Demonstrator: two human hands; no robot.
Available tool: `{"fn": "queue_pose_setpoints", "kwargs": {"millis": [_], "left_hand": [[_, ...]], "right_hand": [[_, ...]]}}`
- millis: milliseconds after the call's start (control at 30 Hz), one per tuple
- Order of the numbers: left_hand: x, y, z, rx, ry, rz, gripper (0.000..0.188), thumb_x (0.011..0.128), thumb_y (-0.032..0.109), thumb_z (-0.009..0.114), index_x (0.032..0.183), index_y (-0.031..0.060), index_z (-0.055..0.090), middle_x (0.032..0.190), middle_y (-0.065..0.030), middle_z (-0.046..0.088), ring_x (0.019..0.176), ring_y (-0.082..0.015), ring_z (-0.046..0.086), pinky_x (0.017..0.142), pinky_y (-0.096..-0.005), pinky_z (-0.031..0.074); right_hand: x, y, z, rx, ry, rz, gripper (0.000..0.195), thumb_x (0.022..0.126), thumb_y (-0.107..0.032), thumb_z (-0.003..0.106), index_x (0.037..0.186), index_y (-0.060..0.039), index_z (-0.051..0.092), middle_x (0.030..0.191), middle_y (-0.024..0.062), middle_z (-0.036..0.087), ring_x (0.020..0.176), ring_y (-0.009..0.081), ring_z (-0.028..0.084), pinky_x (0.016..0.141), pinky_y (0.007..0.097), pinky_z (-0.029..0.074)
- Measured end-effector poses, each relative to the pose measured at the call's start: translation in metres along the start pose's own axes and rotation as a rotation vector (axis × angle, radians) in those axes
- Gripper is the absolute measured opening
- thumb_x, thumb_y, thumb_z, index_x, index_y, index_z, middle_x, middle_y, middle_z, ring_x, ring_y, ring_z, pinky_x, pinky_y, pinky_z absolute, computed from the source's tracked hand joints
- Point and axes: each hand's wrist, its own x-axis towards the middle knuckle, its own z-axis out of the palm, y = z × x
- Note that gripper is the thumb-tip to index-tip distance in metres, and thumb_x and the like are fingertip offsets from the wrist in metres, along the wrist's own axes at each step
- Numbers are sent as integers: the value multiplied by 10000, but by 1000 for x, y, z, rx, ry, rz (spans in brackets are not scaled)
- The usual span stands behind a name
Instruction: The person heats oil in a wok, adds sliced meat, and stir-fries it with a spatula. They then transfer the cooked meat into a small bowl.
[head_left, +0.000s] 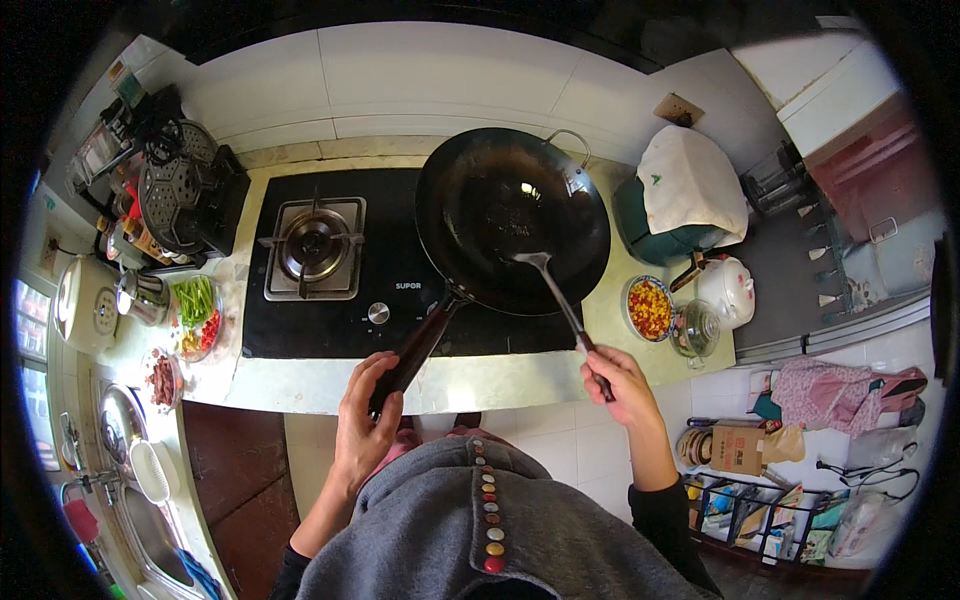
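Note:
A dark wok (487, 202) sits over the right side of the black gas hob (300, 330), its inside glossy with a small wet sheen at the bottom. My left hand (364, 427) is around the wok's long dark handle (420, 345), near its end. With my right hand (619, 379) I grip the dark handle of a metal wok spatula (559, 292). The spatula's blade rests inside the wok, low on the near wall. No food shows in the wok.
Left are a plate of chopped green, red and yellow pieces (196, 307), a bowl of sliced meat (163, 379) and a sink (150, 525). Right stand a bowl of diced red and yellow pieces (650, 307), a glass jar (696, 330) and a cloth-covered green appliance (630, 225).

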Motion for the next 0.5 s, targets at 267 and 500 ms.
{"fn": "queue_pose_setpoints", "kwargs": {"millis": [267, 500], "left_hand": [[2, 4, 0, -7, -23, 4, 416, 847, -33, 579, 1261, -6, 568, 1329, -164, 552, 1224, -312, 552, 1026, -375, 442], [11, 0, -9, -23, -107, -93, 449, 855, -31, 582, 1302, 3, 556, 1313, -167, 560, 1193, -300, 591, 994, -380, 481]], "right_hand": [[12, 1, 57, 410, -372, 110, 287, 989, -156, 563, 1229, -4, 609, 924, 87, 655, 750, 198, 642, 652, 377, 562], [85, -5, 90, 509, -259, -9, 209, 973, -102, 582, 1145, 10, 622, 979, 110, 672, 855, 220, 685, 773, 393, 598]]}}
